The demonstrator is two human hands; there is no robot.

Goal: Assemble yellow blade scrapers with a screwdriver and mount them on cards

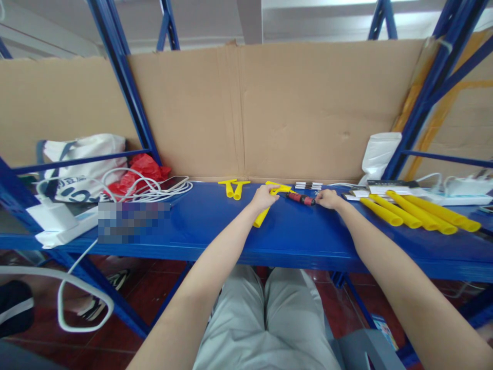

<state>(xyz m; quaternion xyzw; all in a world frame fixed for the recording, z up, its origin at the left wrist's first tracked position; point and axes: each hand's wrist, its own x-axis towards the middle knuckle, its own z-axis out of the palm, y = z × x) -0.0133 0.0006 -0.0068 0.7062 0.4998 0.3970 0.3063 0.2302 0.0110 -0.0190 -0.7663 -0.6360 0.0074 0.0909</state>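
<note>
Under both your hands runs the blue metal rack's flat worktop [200,226], and beyond your grip stands a broad brown cardboard sheet [308,108]. Well off to the left of your left hand sits a white cloth bag with dark lettering [92,159], with a crumpled red plastic bag [140,172] beside it, nearer your grip. To the right of your right hand, a row of yellow plastic tubes [418,209] lies side by side, ends toward you. Your left hand [265,198] is closed around a yellow plastic T-shaped piece [262,218], its stem pointing down toward you. Your right hand [326,199], fingers curled, is at the near end of a red-and-black cylindrical tool [301,198]; you cannot tell whether it grasps that end. The tool spans the gap between your hands, its other end close to the held piece. Just left of your left hand lie two more yellow T-shaped pieces [238,190].
</note>
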